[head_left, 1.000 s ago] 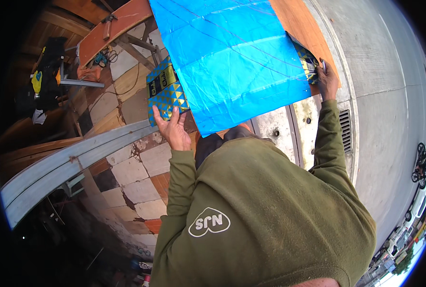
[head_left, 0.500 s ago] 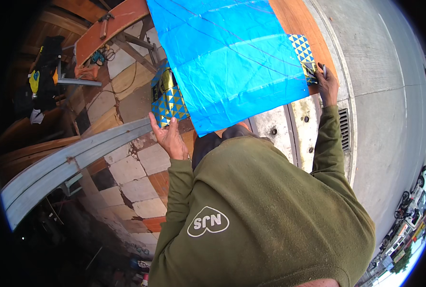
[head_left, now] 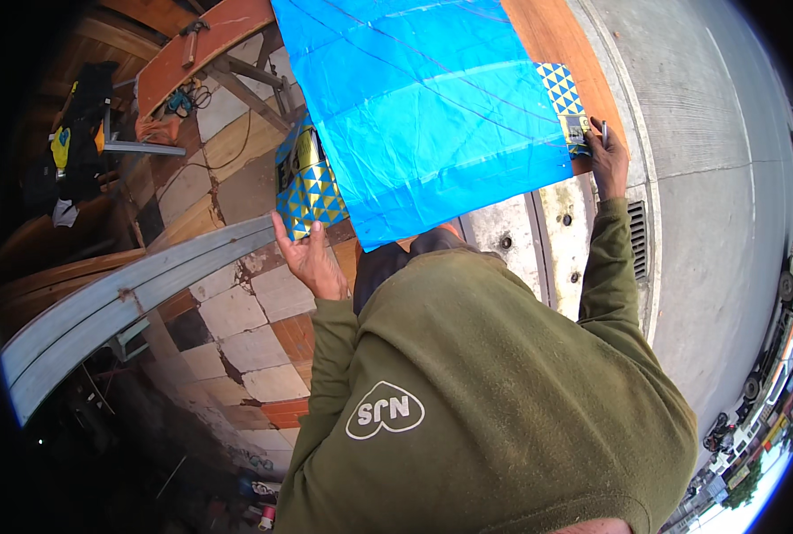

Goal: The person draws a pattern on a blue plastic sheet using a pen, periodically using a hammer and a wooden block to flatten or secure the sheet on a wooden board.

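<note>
A bright blue plastic sheet [head_left: 432, 116], creased and crossed by thin dark lines, lies over the table. Beneath it, a glossy sheet with blue and yellow triangles shows on both sides: its left part [head_left: 312, 191] hangs past the blue edge, and its right part [head_left: 560, 89] lies on the wood. My left hand [head_left: 312, 262] is open at the lower edge of the hanging part, thumb and fingers apart. My right hand [head_left: 608, 160] is closed around a slim grey pen-like thing [head_left: 604, 132], its fingertips at the patterned sheet's right corner.
The brown wooden table [head_left: 583, 67] extends on the right, near a paved road [head_left: 699, 133]. At the far left, a hammer [head_left: 192, 43] lies on a reddish board [head_left: 161, 76]. A long grey metal rail [head_left: 156, 285] runs across the patchwork tiled floor [head_left: 263, 307].
The left part of the patterned sheet and my left hand have shifted slightly left. The blue sheet's near corner has moved a little left too. My right hand stays at the corner.
</note>
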Demonstrator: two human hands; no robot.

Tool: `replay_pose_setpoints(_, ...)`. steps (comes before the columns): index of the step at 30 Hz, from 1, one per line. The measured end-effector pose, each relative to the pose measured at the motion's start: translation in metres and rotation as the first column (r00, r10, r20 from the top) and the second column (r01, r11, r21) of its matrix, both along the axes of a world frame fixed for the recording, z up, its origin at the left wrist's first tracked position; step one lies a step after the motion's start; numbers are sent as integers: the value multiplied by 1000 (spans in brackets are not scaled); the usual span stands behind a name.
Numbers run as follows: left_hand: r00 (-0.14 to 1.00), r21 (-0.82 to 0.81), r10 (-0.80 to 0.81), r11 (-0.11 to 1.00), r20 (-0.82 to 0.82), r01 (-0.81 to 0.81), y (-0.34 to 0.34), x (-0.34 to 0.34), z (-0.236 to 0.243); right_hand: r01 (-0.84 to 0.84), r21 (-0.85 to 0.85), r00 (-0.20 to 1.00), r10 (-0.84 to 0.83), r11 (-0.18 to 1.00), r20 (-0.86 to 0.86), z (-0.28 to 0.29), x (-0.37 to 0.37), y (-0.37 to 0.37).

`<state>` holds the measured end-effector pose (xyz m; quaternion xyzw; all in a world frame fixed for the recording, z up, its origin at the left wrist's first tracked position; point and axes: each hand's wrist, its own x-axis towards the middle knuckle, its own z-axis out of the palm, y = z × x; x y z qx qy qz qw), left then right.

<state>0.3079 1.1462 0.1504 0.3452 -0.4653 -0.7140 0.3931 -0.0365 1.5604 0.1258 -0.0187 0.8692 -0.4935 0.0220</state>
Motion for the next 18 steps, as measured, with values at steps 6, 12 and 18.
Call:
replay_pose_setpoints(6,999,-23,25,999,30,-25,3,-1,3,5,-31,1000,-5,1000,16,0,2,3)
replay_pose_setpoints(12,979,386,-125,921,161,54,4,3,2,39,29,997,-41,999,67,13,10,-4)
replay_pose_setpoints(18,988,206,-91,976,124,64,2,-6,-2,-17,-143,994,32,990,105,17,14,-2)
